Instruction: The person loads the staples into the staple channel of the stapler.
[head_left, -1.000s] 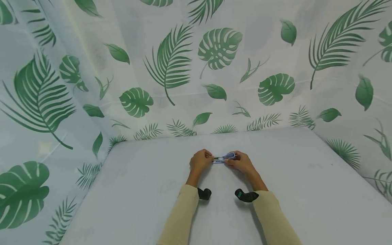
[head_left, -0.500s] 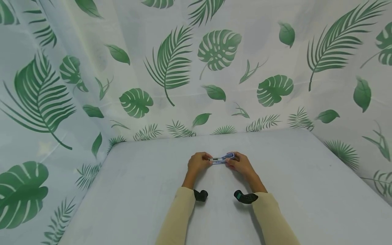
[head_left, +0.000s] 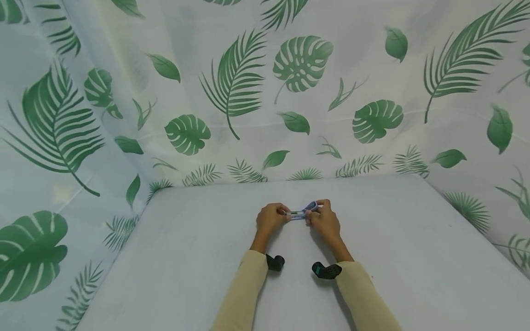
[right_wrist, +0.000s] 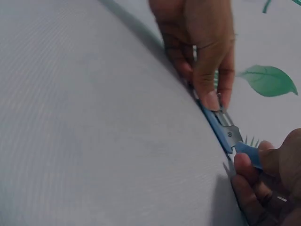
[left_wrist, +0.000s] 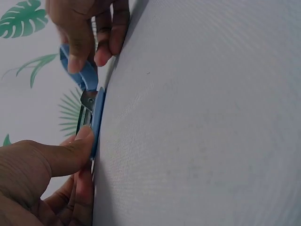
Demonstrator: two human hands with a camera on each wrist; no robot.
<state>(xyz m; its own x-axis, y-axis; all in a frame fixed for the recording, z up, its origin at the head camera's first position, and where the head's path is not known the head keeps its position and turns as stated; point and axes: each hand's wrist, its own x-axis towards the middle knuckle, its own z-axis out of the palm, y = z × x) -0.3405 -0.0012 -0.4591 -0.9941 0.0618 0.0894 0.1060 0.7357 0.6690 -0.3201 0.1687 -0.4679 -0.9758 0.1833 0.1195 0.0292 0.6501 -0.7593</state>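
Note:
A small blue tool with a hinged metal part (head_left: 296, 214) is stretched between both hands, low over the table. My left hand (head_left: 271, 218) pinches its slotted metal end between thumb and fingers. My right hand (head_left: 326, 223) grips the blue loop-like handle (head_left: 310, 206) at the other end. In the left wrist view, a blue strip (left_wrist: 98, 120) lies along the table side, and the handle (left_wrist: 85, 75) stands angled away at a riveted joint (left_wrist: 90, 100). The right wrist view shows the same joint (right_wrist: 230, 134) between the hands. Fingers hide both ends, so its exact kind is unclear.
A white-covered table (head_left: 198, 257) spreads around the hands. Leaf-printed cloth (head_left: 248, 151) hangs behind it and at both sides. Black wrist-worn devices (head_left: 327, 270) stick out from the cuffs of the beige sleeves (head_left: 366, 294).
My right hand has turned, its wrist shifting left, and the handle end now tilts up more steeply. My left hand keeps hold of the metal end with only small shifts.

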